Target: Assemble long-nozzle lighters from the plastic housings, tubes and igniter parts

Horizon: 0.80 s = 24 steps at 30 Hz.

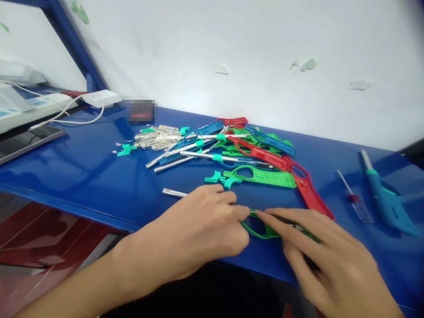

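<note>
My left hand [202, 232] rests on the blue table [82, 176] near its front edge, fingers curled, over a metal tube [174, 192] whose end sticks out to the left. My right hand [318, 251] lies beside it, fingers extended and pressing on a green plastic lighter shell [260, 229]. The fingertips of both hands meet at the shell's trigger loop. Just behind the hands lies a pile of red, green and blue lighter shells [261, 154] with metal tubes [185, 154].
A heap of small metal parts [155, 138] sits behind left. To the right lie a screwdriver [354, 198] and an assembled blue lighter [386, 196]. White devices with cables [66, 106] stand at the far left. A white wall runs behind the table.
</note>
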Tool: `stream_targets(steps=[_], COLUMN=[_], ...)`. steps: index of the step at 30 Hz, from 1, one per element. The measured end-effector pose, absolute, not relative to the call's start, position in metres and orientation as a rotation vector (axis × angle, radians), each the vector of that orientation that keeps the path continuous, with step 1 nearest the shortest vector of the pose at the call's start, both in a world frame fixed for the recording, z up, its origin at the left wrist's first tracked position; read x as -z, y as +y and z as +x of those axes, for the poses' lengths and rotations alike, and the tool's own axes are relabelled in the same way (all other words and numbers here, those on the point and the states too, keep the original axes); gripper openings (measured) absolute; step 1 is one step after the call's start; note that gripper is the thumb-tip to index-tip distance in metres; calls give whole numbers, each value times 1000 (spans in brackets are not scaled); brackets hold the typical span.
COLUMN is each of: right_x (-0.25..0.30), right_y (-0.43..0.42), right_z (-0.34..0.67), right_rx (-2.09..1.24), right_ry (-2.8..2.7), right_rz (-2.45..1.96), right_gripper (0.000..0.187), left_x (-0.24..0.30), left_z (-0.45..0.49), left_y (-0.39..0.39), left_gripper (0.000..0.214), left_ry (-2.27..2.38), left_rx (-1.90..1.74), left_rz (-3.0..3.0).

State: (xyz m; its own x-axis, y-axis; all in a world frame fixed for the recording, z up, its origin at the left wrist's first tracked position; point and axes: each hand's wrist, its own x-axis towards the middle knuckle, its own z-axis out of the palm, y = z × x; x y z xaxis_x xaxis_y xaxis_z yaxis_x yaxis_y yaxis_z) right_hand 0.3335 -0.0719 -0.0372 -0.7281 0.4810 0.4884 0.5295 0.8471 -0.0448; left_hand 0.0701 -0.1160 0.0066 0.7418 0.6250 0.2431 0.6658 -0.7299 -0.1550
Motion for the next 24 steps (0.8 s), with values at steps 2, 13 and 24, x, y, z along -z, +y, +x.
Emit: stream_targets(steps=[2, 13, 24], right_x=[37, 35, 37], right_y=[-71, -72, -73], right_z=[334, 335, 338], right_rx=[143, 162, 45], right_ry=[-2525, -2503, -2487], right_rz=[-733, -722, -808], right_gripper=[44, 43, 43], left_x=[-7, -8, -7], left_z=[70, 70, 71], left_y=[-116, -115, -116], left_gripper=[17, 17, 18], left_ry=[-1024, -1021, -1038], left_rx=[248, 274, 284], left_rz=[-2716, -2724, -2723])
